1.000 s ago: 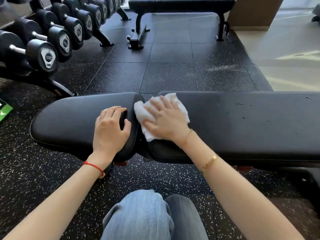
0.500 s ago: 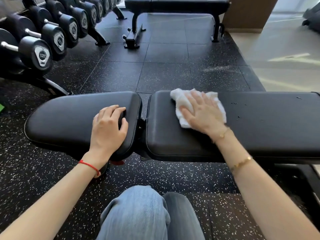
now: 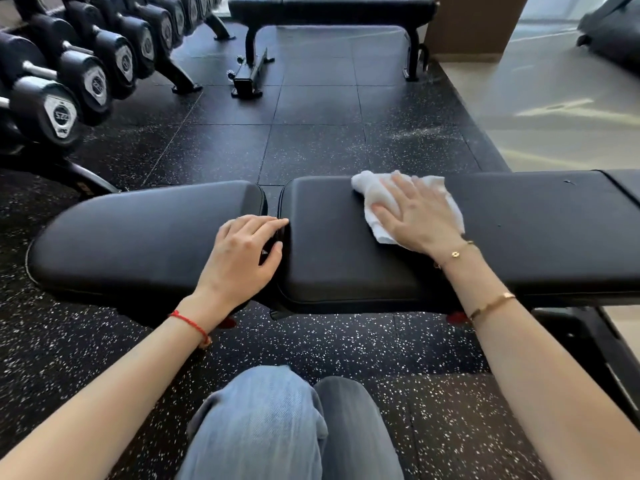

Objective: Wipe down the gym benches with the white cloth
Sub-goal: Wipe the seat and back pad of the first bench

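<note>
The right hand point(image 3: 415, 216) lies flat with fingers spread, pressing the white cloth point(image 3: 374, 199) onto the long back pad point(image 3: 519, 233) of the near bench, toward that pad's 10 o'clock corner. The left hand point(image 3: 242, 258) rests on the shorter seat pad point(image 3: 138, 244), its fingers curled loosely over the pad's edge at the gap point(image 3: 273, 202) between the two cushions; it holds nothing and seems to steady the body.

The main risk, as I judge it, is the cloth bunching. It is already crumpled at its far end, and a fast stroke under a flat palm could roll it up so that bare skin, not fabric, drags over the vinyl. A stroke toward 9 o'clock could also run the cloth into the left fingertips or snag it in the gap. Small specks show on the pad toward 3 o'clock, so that stretch looks unwiped and could be missed.

The tabletop here is smooth black padding, slightly glossy. Beneath it lies black rubber floor point(image 3: 311, 140) with white flecks. A rack of dumbbells point(image 3: 69, 84) stands at 10 o'clock, a second bench point(image 3: 329, 8) at 12 o'clock, and pale polished flooring point(image 3: 554, 109) at 2 o'clock. The person's knees in jeans point(image 3: 277, 427) show at 6 o'clock.
</note>
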`<state>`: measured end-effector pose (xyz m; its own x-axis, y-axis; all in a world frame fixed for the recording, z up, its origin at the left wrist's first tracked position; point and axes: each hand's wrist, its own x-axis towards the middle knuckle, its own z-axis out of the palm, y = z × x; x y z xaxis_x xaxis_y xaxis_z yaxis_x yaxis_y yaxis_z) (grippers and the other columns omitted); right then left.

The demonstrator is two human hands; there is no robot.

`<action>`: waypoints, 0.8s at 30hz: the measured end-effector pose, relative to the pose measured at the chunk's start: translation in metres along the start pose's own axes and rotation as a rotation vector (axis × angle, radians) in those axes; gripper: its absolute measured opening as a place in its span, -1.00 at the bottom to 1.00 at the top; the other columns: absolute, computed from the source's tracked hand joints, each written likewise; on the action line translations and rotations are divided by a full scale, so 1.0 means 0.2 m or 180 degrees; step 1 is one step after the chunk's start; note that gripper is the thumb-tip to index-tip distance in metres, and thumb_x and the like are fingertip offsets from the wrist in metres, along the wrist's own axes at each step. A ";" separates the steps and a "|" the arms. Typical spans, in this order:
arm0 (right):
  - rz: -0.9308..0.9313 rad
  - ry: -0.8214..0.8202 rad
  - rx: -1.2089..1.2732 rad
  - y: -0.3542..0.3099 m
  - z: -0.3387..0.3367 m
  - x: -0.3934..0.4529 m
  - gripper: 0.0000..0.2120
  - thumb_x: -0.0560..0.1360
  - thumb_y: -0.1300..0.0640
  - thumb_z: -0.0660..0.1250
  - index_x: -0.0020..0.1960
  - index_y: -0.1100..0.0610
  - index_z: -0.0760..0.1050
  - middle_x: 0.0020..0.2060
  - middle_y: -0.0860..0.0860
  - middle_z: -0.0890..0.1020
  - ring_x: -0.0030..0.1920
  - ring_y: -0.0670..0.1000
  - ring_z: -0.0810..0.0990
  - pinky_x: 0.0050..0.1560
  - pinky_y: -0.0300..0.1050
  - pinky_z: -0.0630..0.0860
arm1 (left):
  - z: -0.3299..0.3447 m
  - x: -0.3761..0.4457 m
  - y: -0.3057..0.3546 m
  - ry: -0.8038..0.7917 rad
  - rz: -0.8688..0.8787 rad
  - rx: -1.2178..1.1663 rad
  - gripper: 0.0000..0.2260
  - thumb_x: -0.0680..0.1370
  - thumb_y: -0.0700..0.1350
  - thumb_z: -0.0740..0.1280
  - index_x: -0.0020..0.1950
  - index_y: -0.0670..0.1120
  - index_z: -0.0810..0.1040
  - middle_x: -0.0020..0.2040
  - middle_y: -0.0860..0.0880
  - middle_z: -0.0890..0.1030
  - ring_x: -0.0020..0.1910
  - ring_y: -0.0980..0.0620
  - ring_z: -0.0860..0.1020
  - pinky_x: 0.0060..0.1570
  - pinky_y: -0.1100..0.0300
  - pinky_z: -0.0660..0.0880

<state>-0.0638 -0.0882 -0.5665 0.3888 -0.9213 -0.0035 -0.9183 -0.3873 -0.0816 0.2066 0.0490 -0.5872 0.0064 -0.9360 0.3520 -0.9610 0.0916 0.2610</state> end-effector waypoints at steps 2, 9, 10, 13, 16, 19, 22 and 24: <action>-0.0440 0.0078 0.0104 -0.05 0.03 -0.13 -0.36 0.62 -0.27 -0.04 0.62 -0.04 0.04 0.60 -0.09 0.08 0.59 0.01 0.01 0.56 0.09 -0.09 | 0.00 0.00 0.00 0.0005 0.0035 -0.0001 -0.66 0.57 -0.05 0.28 0.35 0.01 0.51 0.27 0.06 0.58 0.31 0.00 0.47 0.39 -0.01 0.29; -0.1684 0.1247 -0.0500 -0.04 0.16 -0.60 -0.37 0.61 -0.32 0.10 0.59 -0.05 0.18 0.55 -0.02 0.26 0.52 0.12 0.28 0.47 0.20 0.23 | -0.01 -0.01 0.00 -0.0087 0.0010 -0.0095 -0.64 0.58 -0.06 0.29 0.39 0.01 0.49 0.30 0.02 0.56 0.33 -0.03 0.45 0.43 -0.01 0.24; -0.1636 0.1365 -0.0568 -0.06 0.17 -0.60 -0.38 0.61 -0.32 0.12 0.58 -0.05 0.21 0.54 0.00 0.29 0.50 0.14 0.32 0.42 0.23 0.28 | -0.01 -0.01 0.00 -0.0096 -0.0012 -0.0106 -0.64 0.58 -0.07 0.28 0.39 0.01 0.49 0.31 0.01 0.56 0.34 -0.04 0.45 0.43 -0.01 0.23; -0.1594 0.1498 -0.0711 -0.22 0.21 -0.58 -0.40 0.62 -0.33 0.08 0.56 -0.06 0.24 0.51 0.03 0.35 0.45 0.18 0.39 0.36 0.24 0.35 | -0.01 -0.01 0.01 -0.0151 -0.0061 -0.0125 -0.64 0.59 -0.07 0.26 0.40 0.00 0.48 0.33 0.00 0.55 0.35 -0.05 0.44 0.45 -0.02 0.22; -0.1519 0.1680 -0.0920 -0.33 0.28 -0.57 -0.41 0.63 -0.33 0.04 0.56 -0.06 0.25 0.49 0.05 0.38 0.43 0.19 0.41 0.36 0.20 0.36 | -0.02 -0.02 0.01 -0.0168 -0.0007 -0.0101 -0.63 0.59 -0.08 0.27 0.40 -0.02 0.49 0.32 -0.03 0.55 0.34 -0.08 0.45 0.43 -0.04 0.25; -0.1521 0.1956 -0.0889 -0.22 0.29 -0.58 -0.39 0.61 -0.34 0.10 0.54 -0.02 0.30 0.44 0.06 0.44 0.41 0.18 0.45 0.31 0.15 0.43 | -0.03 -0.02 0.00 -0.0158 0.0024 -0.0089 -0.64 0.59 -0.09 0.27 0.40 -0.03 0.49 0.31 -0.05 0.57 0.32 -0.11 0.47 0.41 -0.05 0.30; -0.1302 0.2086 -0.0727 -0.12 0.29 -0.60 -0.37 0.58 -0.37 0.16 0.49 0.00 0.36 0.42 0.06 0.48 0.38 0.19 0.47 0.30 0.18 0.41 | -0.03 -0.02 0.01 -0.0145 0.0022 -0.0091 -0.64 0.58 -0.10 0.27 0.39 -0.04 0.50 0.30 -0.05 0.58 0.32 -0.11 0.47 0.40 -0.03 0.30; -0.1165 0.2119 -0.0621 -0.20 0.30 -0.58 -0.37 0.57 -0.38 0.14 0.48 -0.01 0.37 0.41 0.04 0.47 0.37 0.21 0.47 0.31 0.22 0.39 | -0.02 -0.02 0.01 -0.0137 -0.0007 -0.0110 -0.64 0.58 -0.11 0.27 0.39 -0.04 0.50 0.30 -0.04 0.58 0.32 -0.10 0.47 0.41 -0.02 0.28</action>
<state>-0.0677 0.0371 -0.6232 0.5997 -0.5371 0.5932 -0.7607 -0.6126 0.2144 0.2053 0.0543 -0.5839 -0.0042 -0.9499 0.3126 -0.9508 0.1006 0.2930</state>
